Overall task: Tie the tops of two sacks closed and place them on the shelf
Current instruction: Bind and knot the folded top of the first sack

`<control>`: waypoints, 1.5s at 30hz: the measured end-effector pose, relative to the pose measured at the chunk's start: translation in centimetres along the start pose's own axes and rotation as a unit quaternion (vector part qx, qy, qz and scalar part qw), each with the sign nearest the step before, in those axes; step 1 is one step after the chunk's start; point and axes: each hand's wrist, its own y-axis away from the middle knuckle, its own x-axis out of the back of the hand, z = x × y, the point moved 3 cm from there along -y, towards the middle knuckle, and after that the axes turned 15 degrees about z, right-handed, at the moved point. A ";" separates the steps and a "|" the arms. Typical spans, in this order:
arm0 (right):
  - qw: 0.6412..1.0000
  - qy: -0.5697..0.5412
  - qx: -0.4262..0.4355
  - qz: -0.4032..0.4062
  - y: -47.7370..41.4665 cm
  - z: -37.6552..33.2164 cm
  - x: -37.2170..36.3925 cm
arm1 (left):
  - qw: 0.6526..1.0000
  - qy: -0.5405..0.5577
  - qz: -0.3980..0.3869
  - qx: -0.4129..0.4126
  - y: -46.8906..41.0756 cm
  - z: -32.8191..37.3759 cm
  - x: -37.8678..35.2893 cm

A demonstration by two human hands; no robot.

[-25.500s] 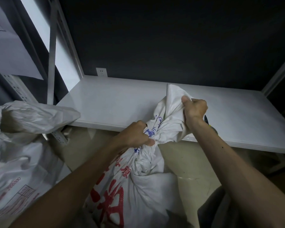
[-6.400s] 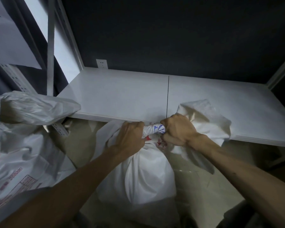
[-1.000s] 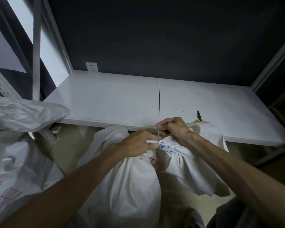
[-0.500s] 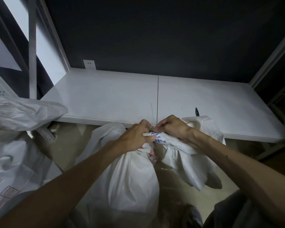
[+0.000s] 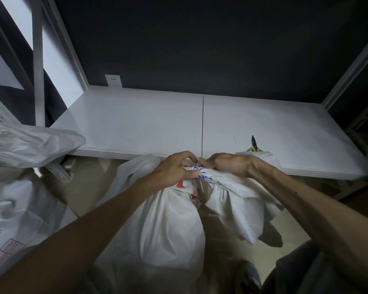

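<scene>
A full white woven sack with red and blue print stands on the floor just in front of the white shelf. Its top is gathered into a twisted neck and the loose end flops down to the right. My left hand grips the neck from the left. My right hand pinches the neck from the right, fingertips meeting the left hand's. A thin pale tie hangs below the neck. A second white sack, its top open, stands at the far left.
A small pair of cutters with yellow handles lies on the shelf near its front edge, right of my hands. White shelf uprights rise on the left and right. A wall socket sits at the back left.
Both hands have stayed on the sack's neck over the last second, drawing closer until their fingertips meet. The view has shifted slightly. The sack has not moved.
</scene>
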 end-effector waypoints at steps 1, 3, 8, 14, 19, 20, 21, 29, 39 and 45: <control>1.000 -0.013 -0.012 -0.008 0.1 0.0 0.0 | 1.000 0.006 0.000 -0.003 0.0 0.0 0.0; 0.997 -0.063 -0.037 -0.024 0.3 -0.2 -0.1 | 1.000 0.019 0.000 -0.006 0.0 0.2 0.0; 0.998 -0.033 0.008 -0.052 0.9 -0.8 0.1 | 1.000 0.016 -0.015 -0.002 -0.1 0.4 -0.1; 0.994 0.008 0.040 -0.097 0.6 -0.6 0.1 | 1.000 0.021 -0.013 -0.001 -0.2 0.1 -0.2; 0.997 0.016 0.035 -0.065 0.2 -0.6 -0.4 | 0.999 0.024 -0.026 -0.002 -0.4 0.2 -0.1; 0.997 0.023 0.039 -0.063 0.4 -0.7 -0.3 | 0.999 0.025 -0.025 -0.003 -0.3 0.4 -0.1; 0.997 0.034 0.045 -0.062 0.6 -0.8 -0.3 | 1.000 0.019 -0.023 -0.004 -0.3 0.5 0.0; 0.991 0.086 0.087 -0.048 1.3 -1.4 0.5 | 0.999 -0.023 -0.027 -0.022 -0.4 0.8 0.1; 0.830 0.202 0.409 0.321 2.7 -0.7 -0.1 | 1.000 -0.026 0.005 0.007 -1.0 0.6 1.7; 0.755 0.235 0.494 0.361 3.3 0.8 -2.4 | 1.000 -0.014 0.001 0.001 -1.2 0.3 1.3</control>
